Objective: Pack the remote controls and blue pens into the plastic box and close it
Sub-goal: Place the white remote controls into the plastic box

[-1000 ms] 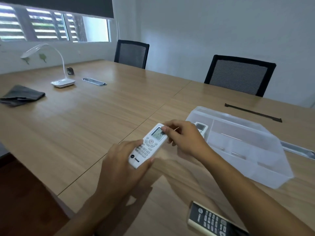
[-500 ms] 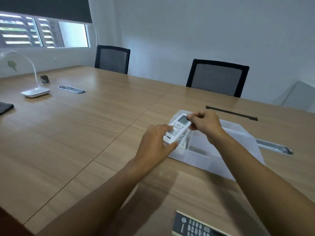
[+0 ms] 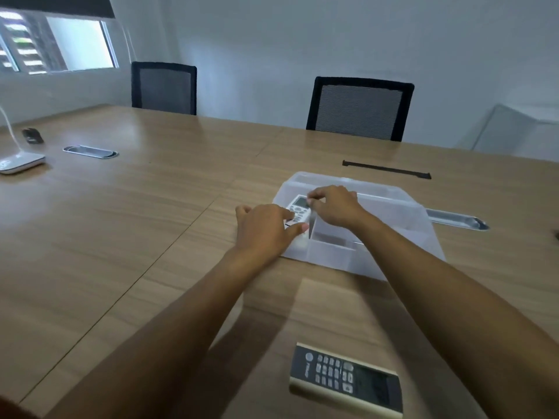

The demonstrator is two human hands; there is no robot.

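Note:
A white remote control (image 3: 299, 209) with a small screen and grey buttons is held over the left end of the translucent plastic box (image 3: 390, 213). My left hand (image 3: 266, 231) grips its near end and my right hand (image 3: 331, 205) pinches its far end by the screen. The box stands open on the wooden table, and its inner dividers show through the walls. A dark remote control (image 3: 346, 378) with a pale rim lies flat on the table close to me. No blue pens are in view.
Two black mesh chairs (image 3: 360, 108) stand behind the table. A white lamp base (image 3: 19, 161) sits at the far left, with a metal cable grommet (image 3: 90, 151) beside it. A black strip (image 3: 386, 169) lies beyond the box, and another metal grommet (image 3: 456, 218) to its right.
Both hands have carried the white remote forward and to the right, from in front of the box to over its left end. The view has shifted with them.

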